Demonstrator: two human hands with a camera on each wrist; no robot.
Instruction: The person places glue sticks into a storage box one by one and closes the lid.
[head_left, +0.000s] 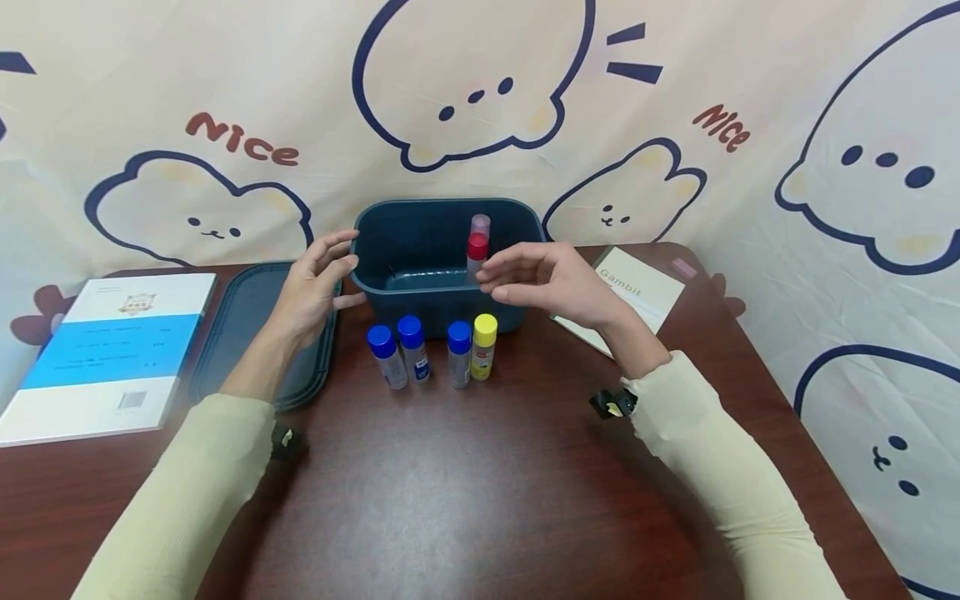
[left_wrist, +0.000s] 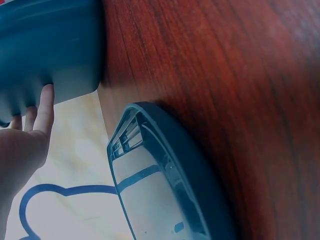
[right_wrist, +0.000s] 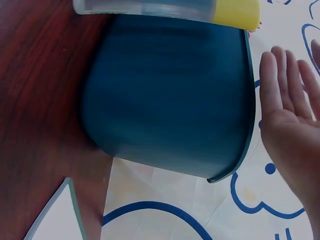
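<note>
A dark teal plastic bin stands at the back of the table. My left hand is at its left end, and in the left wrist view extended fingertips meet the bin wall. Above the bin's right front rim is my right hand, its fingers loosely extended and nothing gripped in the right wrist view. Just beyond those fingers, a clear bottle with a red band and pinkish top shows upright against the bin's inside. Three blue-capped bottles and a yellow-capped bottle stand before the bin.
Left of the bin lies its teal lid, with a blue and white book beside it. A notebook marked Gambit lies at the right. Behind the table hangs a cartoon-printed cloth.
</note>
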